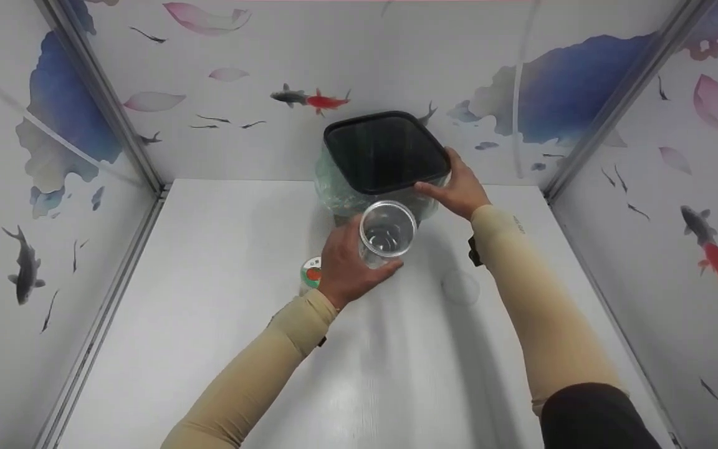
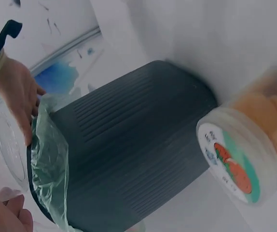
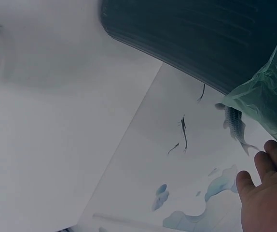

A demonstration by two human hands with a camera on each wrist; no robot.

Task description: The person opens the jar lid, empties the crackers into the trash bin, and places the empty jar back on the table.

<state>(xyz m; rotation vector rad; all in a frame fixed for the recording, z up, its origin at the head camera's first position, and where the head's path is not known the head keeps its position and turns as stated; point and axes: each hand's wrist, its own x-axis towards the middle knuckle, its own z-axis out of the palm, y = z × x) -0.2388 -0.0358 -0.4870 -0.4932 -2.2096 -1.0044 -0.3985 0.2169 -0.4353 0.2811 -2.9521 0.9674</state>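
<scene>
My left hand (image 1: 348, 262) grips a clear plastic cup (image 1: 388, 229) by its side, mouth up, in front of the trash bin. The dark trash bin (image 2: 129, 140) stands upright at the back of the table, a green plastic bag (image 2: 49, 169) folded over its edge. With thumb in front and fingers behind, my right hand (image 1: 459, 187) holds the black rim (image 1: 390, 190) at its right corner. Behind my left wrist stands a clear tub (image 2: 273, 111) with orange contents; its round lid (image 2: 230, 162) bears a green and red label.
A clear round lid (image 1: 460, 287) lies flat on the white table (image 1: 240, 349), to the right of the cup. White walls (image 1: 240, 149) painted with fish and petals enclose the back and both sides, with metal strips (image 1: 106, 106) at the corners.
</scene>
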